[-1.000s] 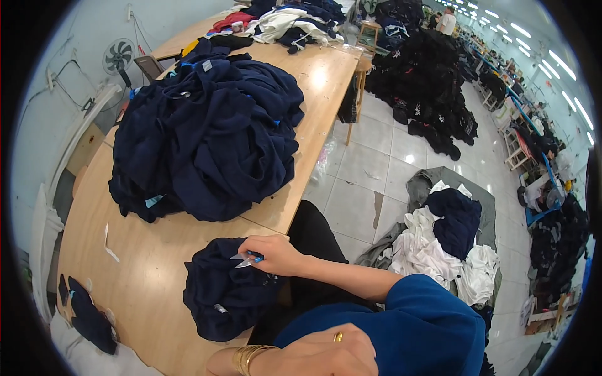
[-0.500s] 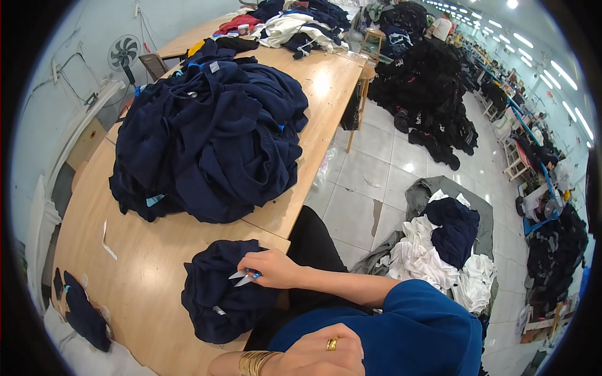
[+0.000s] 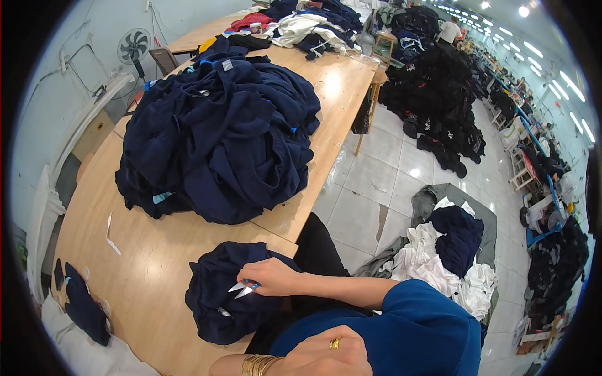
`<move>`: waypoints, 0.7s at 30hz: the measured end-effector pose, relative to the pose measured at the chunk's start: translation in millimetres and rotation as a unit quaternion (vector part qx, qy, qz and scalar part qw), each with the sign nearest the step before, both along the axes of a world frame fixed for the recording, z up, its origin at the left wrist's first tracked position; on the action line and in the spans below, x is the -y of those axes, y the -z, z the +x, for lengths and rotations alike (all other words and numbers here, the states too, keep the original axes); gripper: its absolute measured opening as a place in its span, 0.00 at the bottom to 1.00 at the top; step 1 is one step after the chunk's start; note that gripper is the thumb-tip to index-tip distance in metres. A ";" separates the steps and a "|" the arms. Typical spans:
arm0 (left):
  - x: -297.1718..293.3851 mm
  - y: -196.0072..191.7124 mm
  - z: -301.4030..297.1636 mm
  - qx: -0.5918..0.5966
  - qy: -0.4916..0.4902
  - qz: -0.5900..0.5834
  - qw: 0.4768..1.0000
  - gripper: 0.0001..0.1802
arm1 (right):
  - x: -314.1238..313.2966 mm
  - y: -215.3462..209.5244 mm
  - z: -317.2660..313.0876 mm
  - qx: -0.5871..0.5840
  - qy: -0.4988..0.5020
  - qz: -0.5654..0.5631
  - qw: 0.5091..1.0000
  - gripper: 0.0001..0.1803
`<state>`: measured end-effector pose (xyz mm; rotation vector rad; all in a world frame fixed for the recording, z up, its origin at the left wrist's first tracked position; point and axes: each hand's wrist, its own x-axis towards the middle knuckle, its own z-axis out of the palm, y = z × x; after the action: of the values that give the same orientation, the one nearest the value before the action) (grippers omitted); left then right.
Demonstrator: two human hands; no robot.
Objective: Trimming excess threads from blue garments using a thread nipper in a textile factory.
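Observation:
My right hand is closed around a pair of thread snips with blue handles, their pale blades spread apart. It sits over a bunched dark navy garment with a small white label, lying at the near table edge. Whether the blades touch the cloth I cannot tell. My left hand, with a gold ring and gold bracelets at the wrist, is raised close in front of my blue top at the bottom edge. Its fingers are bent out of sight, so what they hold, if anything, is hidden.
A large heap of navy garments covers the middle of the wooden table. Navy scraps lie at its left edge. White and navy clothes lie on the floor at right, with a black pile beyond.
The view has shifted slightly, moving the table and heap a little to the right. My right hand has lowered a little over the garment with the thread snips. My left hand stays nearly put.

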<state>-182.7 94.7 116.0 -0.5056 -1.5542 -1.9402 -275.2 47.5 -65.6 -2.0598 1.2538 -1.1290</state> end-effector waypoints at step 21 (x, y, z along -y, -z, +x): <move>62.8 119.8 172.7 0.409 -0.654 0.119 0.625 0.11 | 35.1 -12.3 -62.7 0.034 0.175 0.141 0.974 0.06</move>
<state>-10.0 31.9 -3.8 1.4810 -1.3003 -1.0115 -338.0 12.4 -53.3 -1.6202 1.6796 -1.0825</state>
